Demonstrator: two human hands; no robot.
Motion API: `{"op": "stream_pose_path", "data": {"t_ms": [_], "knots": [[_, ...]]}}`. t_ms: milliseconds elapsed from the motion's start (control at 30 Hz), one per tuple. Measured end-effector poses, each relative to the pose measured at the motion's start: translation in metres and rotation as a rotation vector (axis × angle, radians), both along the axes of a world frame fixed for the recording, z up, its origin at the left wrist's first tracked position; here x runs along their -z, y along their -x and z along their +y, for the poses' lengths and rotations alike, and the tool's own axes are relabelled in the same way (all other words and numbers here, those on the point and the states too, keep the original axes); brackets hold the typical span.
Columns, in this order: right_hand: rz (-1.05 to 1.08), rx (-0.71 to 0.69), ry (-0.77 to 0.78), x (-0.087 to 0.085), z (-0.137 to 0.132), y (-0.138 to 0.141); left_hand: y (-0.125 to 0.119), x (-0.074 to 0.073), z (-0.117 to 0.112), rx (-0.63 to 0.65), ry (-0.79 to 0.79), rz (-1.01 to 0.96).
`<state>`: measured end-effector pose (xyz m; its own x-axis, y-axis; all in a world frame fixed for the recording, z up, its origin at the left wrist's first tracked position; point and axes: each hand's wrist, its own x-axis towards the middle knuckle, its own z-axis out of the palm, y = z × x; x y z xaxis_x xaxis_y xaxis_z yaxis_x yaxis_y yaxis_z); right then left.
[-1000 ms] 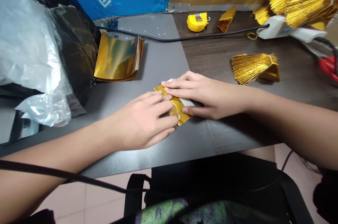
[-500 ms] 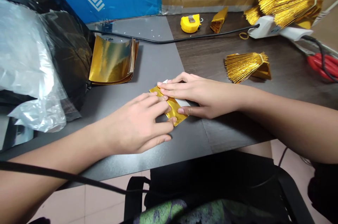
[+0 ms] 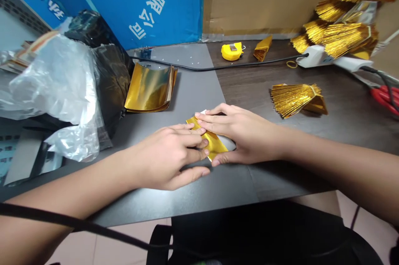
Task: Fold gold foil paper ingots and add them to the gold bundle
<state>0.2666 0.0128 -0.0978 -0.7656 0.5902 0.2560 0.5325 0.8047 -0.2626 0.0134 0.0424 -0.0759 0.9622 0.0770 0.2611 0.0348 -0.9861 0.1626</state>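
Observation:
A small sheet of gold foil paper (image 3: 216,143) lies folded on the desk between my hands, a bit of its white side showing at the far end. My left hand (image 3: 171,154) rests on its left edge, fingers stretched out and lying flat, the thumb apart on the desk side. From the right, my right hand (image 3: 241,134) presses down with extended fingers at the paper's far end, its thumb at the near corner. Both hands are open and partly cover the sheet. Beyond my left hand stands a stack of curved gold foil sheets (image 3: 149,88).
A pleated gold paper bundle (image 3: 294,98) lies right of my hands. Farther back are a yellow tape measure (image 3: 231,51), a folded gold piece (image 3: 262,48), a black cable (image 3: 199,68), a white power strip (image 3: 316,57) and red-handled scissors (image 3: 385,96). Plastic bags (image 3: 68,86) crowd the left.
The view has shifted, so the desk items appear lower and to the right. My right thumb has moved off the gold face to the paper's near corner, and less white shows along the paper's right side.

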Motion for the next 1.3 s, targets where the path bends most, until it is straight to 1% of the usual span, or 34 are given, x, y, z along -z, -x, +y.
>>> {"op": "stream_pose_path", "data": {"t_ms": [100,200,367,533,633,900,1000,1167,1233,1300], "knots": [[0.019,0.07,0.014,0.002,-0.004,0.006,-0.001,-0.001,0.001,-0.014,0.027,0.018],[0.031,0.121,0.0,0.004,-0.006,0.011,-0.001,-0.001,0.003,-0.019,0.021,0.024],[-0.017,0.164,0.05,0.001,-0.007,0.013,0.0,0.002,0.014,-0.005,-0.001,-0.023],[-0.064,0.181,0.048,-0.002,-0.006,0.014,0.002,0.004,0.024,-0.139,-0.055,-0.046],[-0.06,0.17,0.029,-0.001,-0.006,0.014,0.005,0.004,0.028,-0.16,-0.081,-0.045],[-0.053,0.15,0.01,0.0,-0.006,0.013,0.009,0.002,0.035,-0.306,-0.268,-0.051],[-0.061,0.158,0.023,0.0,-0.006,0.013,0.01,0.0,0.032,-0.394,-0.258,-0.006],[-0.059,0.163,0.03,0.0,-0.006,0.013,0.008,-0.005,0.028,-0.56,-0.204,0.134],[-0.054,0.162,0.024,0.0,-0.006,0.013,0.008,-0.005,0.027,-0.621,-0.207,0.151],[-0.049,0.162,0.023,0.0,-0.006,0.013,0.007,-0.003,0.027,-0.649,-0.241,0.128]]}}
